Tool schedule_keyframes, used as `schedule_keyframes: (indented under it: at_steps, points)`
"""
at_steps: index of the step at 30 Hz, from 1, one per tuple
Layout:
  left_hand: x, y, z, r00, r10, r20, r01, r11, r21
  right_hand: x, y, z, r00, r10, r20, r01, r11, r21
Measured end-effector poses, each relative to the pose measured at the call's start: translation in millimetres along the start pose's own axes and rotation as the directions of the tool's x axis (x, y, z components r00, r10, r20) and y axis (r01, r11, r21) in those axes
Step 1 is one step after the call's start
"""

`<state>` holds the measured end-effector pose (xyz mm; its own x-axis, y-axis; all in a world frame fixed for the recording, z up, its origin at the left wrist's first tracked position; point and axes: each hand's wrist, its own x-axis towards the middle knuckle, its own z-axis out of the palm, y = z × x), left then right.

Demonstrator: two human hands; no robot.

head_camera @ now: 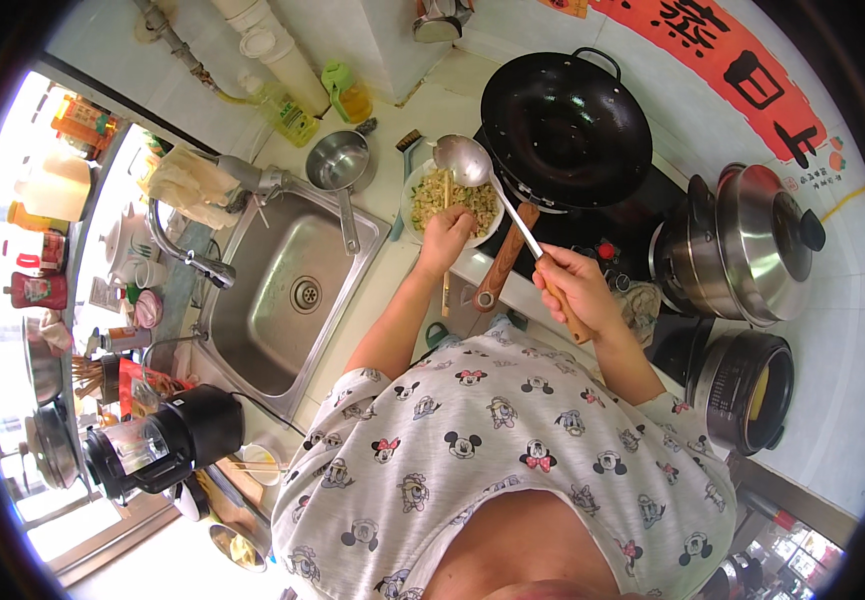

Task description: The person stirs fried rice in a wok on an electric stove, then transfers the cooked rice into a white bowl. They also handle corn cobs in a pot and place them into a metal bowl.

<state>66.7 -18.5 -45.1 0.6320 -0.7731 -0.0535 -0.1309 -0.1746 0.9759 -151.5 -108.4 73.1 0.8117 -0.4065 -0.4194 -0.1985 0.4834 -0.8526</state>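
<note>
My left hand grips a pair of chopsticks, whose far ends reach over the food. My right hand is wrapped round the wooden handle of a metal ladle. The ladle's bowl is above the far edge of a white plate. Fried rice with green bits fills the plate, partly covered by my left hand and the ladle. Just right of the plate, a black wok sits on the cooktop, bare inside apart from small specks. Its wooden handle points towards me, under the ladle's shaft.
A steel sink is at left, with a small saucepan on its far corner. A brush lies beside the plate. At right stand a lidded steel pot and an open cooker. A blender is at lower left.
</note>
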Motion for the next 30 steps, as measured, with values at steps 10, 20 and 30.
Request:
schedule_keyframes:
  at_steps: [10,20,30]
  points:
    - [5.8,13.5,2.2,0.998,0.053,-0.043,-0.049,0.995,0.092,3.8,3.1,5.0,1.000,-0.012,-0.004,0.011,0.997,-0.081]
    - [10.2,10.9,6.0,0.998,0.034,0.051,-0.040,0.991,0.124,6.1,5.0,0.0,0.998,-0.054,-0.029,0.052,0.997,-0.064]
    - [-34.7,62.0,5.2,0.956,0.223,0.190,-0.286,0.848,0.445,24.6,-34.8,-53.3,0.952,-0.262,-0.157,0.241,0.961,-0.138]
